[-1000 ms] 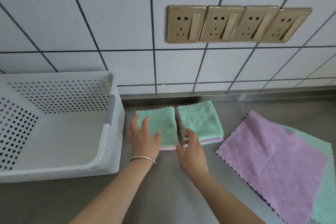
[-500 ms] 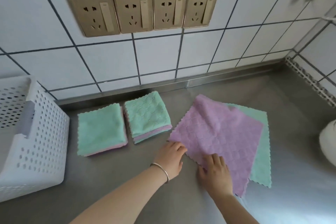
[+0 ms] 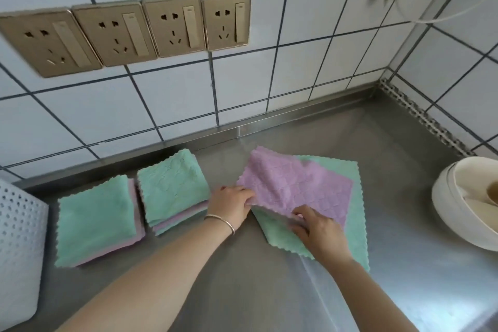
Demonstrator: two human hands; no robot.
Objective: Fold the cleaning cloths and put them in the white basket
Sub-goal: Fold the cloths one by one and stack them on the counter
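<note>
Both hands pinch the purple cloth's near edge — left hand (image 3: pixel 234 206) at its corner, right hand (image 3: pixel 319 230) beside it — above a green cloth (image 3: pixel 355 213). Two folded stacks (image 3: pixel 172 188) lie left, beside the white basket (image 3: pixel 18 229); bare steel counter (image 3: pixel 390 148) stretches behind, toward the tiled corner.

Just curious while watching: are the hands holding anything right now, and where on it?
Both hands grip the purple cloth by its near edge: left hand at the left corner, right hand further along, lifting it off the green cloth.
</note>
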